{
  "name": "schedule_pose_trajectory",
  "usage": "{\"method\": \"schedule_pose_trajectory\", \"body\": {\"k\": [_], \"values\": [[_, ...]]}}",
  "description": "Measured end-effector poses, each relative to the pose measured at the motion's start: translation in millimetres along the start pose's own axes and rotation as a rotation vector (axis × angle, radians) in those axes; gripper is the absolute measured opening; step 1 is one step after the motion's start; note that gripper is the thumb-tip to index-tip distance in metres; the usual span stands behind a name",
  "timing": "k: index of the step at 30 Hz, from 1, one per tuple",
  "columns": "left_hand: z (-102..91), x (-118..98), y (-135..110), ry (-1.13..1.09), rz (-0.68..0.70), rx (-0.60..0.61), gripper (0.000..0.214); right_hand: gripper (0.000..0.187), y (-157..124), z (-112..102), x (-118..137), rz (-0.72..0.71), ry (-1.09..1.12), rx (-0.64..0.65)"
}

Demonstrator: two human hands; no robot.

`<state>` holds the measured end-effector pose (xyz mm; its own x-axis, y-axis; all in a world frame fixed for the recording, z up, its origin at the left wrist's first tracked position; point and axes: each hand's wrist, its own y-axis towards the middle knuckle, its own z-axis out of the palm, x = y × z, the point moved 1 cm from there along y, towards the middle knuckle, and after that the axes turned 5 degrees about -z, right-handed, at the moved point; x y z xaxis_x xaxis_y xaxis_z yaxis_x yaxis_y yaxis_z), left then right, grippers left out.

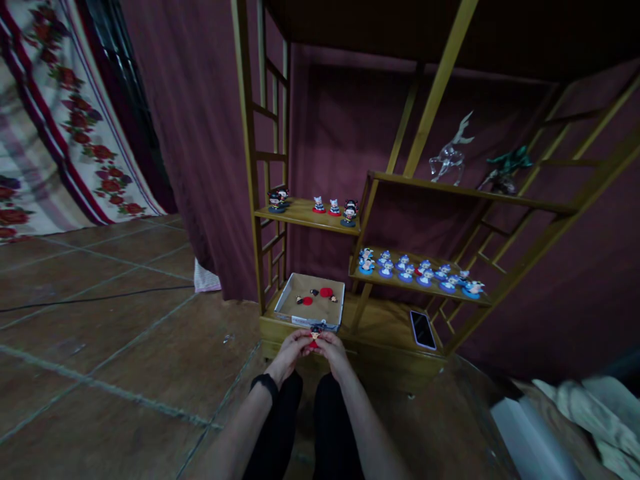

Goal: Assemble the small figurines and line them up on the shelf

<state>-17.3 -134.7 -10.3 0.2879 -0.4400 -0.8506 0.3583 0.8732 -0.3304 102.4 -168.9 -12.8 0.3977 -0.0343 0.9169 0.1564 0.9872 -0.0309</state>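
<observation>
Two-handed grip: left hand and right hand pinch small red-and-black figurine between them, probably for steadiness. Box on shelf just beyond grip; walls presumably keep loose red discs contained.

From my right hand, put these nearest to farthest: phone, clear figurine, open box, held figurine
1. Held figurine, in right hand and left hand
2. Open box, just ahead
3. Phone, to the right
4. Clear figurine, high on the right
</observation>
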Motion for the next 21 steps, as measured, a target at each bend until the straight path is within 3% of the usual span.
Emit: {"method": "schedule_pose_trajectory", "body": {"k": [11,21], "values": [[-11.6,0,4,0.011,-0.039,-0.003,0.038,0.033,8,9,-11,-0.02,0.003,-0.024],[-16.6,-1,8,0.003,0.012,-0.005,0.04,0.028,6,15,-10,-0.039,-0.015,-0.049]]}}
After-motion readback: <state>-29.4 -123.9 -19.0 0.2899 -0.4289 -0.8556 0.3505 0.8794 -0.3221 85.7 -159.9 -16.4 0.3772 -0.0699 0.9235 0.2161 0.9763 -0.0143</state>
